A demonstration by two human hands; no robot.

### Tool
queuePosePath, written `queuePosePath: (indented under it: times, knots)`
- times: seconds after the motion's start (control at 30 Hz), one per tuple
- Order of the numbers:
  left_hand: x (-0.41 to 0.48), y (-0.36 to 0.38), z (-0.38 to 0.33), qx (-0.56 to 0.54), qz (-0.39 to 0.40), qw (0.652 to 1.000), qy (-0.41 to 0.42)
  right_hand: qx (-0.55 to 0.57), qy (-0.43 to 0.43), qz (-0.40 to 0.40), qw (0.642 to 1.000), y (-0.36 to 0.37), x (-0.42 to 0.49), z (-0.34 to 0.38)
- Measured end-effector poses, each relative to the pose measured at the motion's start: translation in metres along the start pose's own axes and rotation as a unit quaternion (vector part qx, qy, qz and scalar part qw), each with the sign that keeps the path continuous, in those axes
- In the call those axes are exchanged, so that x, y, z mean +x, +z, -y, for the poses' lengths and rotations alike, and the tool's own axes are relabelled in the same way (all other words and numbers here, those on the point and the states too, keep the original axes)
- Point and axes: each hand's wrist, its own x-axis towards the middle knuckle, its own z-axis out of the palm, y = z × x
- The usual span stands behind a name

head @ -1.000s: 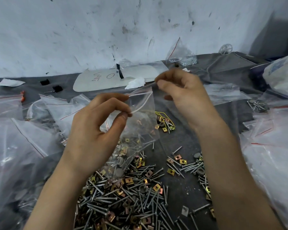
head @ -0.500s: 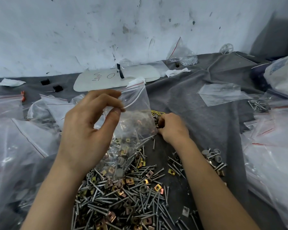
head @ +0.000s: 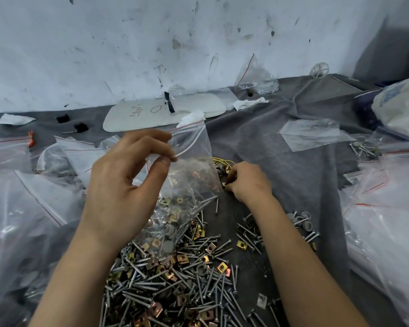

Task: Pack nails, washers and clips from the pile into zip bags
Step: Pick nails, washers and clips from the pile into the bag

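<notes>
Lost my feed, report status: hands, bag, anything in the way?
Left hand pinches zip bag mouth, bag part-filled. Right hand pinches clip beside bag. Nothing in the way.

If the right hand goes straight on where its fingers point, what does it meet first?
The right hand, pinching a clip, would probably meet the zip bag in the left hand; depth unclear.

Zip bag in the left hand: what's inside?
The zip bag holds nails, gold clips and grey washers, settled in its lower half. The left hand pinches its rim and covers the bag's left side, so contents there can't be seen.
</notes>
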Motion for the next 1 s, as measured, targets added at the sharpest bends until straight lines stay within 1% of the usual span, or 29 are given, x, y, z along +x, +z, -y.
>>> queuePosePath:
  times: [0.37,0.57,0.73,0.77,0.83,0.87,0.93,1.0]
  knots:
    - [0.0,0.001,0.001,-0.007,0.007,1.0,-0.001,0.007,0.027,-0.005,1.0,-0.004,0.002,-0.005]
    - [0.0,0.0,0.002,-0.009,0.007,1.0,0.003,0.01,0.02,0.0,1.0,-0.006,0.002,-0.007]
    - [0.0,0.001,0.001,-0.013,0.007,1.0,0.002,0.041,-0.001,0.002,0.999,-0.004,0.009,-0.014]
    - [0.0,0.001,0.001,-0.014,0.008,1.0,0.001,0.073,-0.013,0.0,0.997,-0.004,0.011,-0.016]
    - [0.0,0.001,0.001,-0.017,0.007,1.0,0.0,0.195,-0.033,-0.007,0.98,-0.007,0.013,-0.017]
    - [0.0,0.001,0.001,-0.018,0.007,1.0,-0.001,0.269,-0.036,-0.01,0.962,-0.011,0.012,-0.015]
    - [0.0,0.002,0.002,-0.023,0.007,1.0,-0.004,0.408,-0.038,0.008,0.912,-0.021,0.007,-0.01]
    - [0.0,0.003,0.001,-0.029,0.009,1.0,-0.007,0.501,-0.045,0.047,0.863,-0.032,0.0,-0.004]
